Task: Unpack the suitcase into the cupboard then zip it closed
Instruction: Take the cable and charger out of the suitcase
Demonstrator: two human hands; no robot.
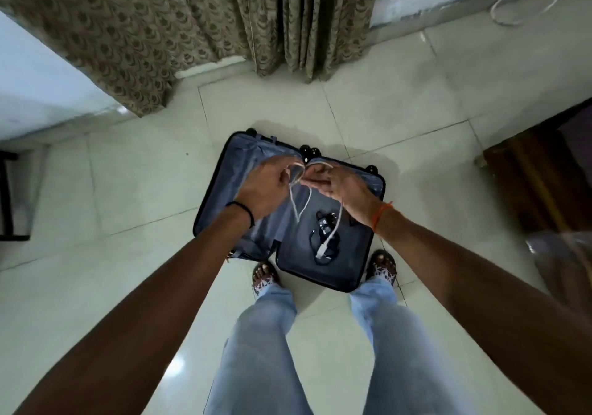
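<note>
From the head camera, looking down: the suitcase (pixel 288 213) lies open flat on the tiled floor (pixel 128 190) at my feet, both halves showing. My left hand (pixel 266 187) and right hand (pixel 336 184) hang above it, nearly touching, each with fingers curled and pinched on a white cable (pixel 301 203). Loops of it sit between my fingers at twelve o'clock, and its plug end dangles toward six o'clock, over the right half. Below it in that half lies a black charger (pixel 323 232) with its own dark lead, so unpacking isn't finished. The cupboard isn't in view.

I judge I'm coiling the cable. To do it well, I'd keep the loops even, draw the hanging tail up before walking off, and avoid snagging the charger underneath.
</note>
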